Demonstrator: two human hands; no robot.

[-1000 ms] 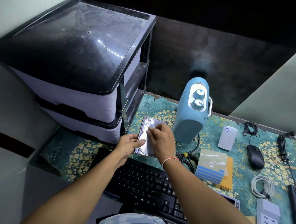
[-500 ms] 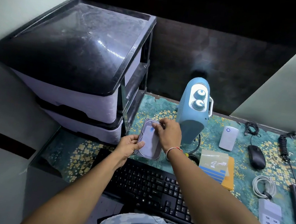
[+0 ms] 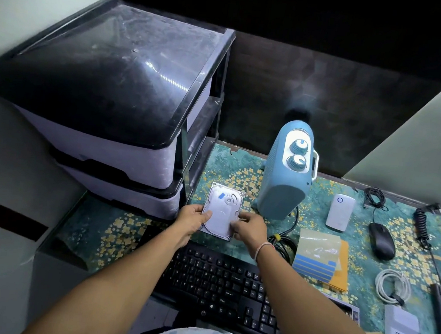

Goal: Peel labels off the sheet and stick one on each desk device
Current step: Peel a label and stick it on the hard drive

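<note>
My right hand [image 3: 250, 229] is coming off the blue label [image 3: 221, 195], now pinching the hard drive [image 3: 221, 211] edge w/ left hand [image 3: 192, 216] gripping opposite side; drive's labelled, prob next device. It's silver, tilted, btwn drawers & heater, label sheet [image 3: 315, 259] lying near keyboard

I can read no words or numbers anywhere: the blue label [image 3: 221, 196] on my drive [image 3: 221, 212] looks blank, and the keyboard [image 3: 229, 286] legends are too small to read.
</note>
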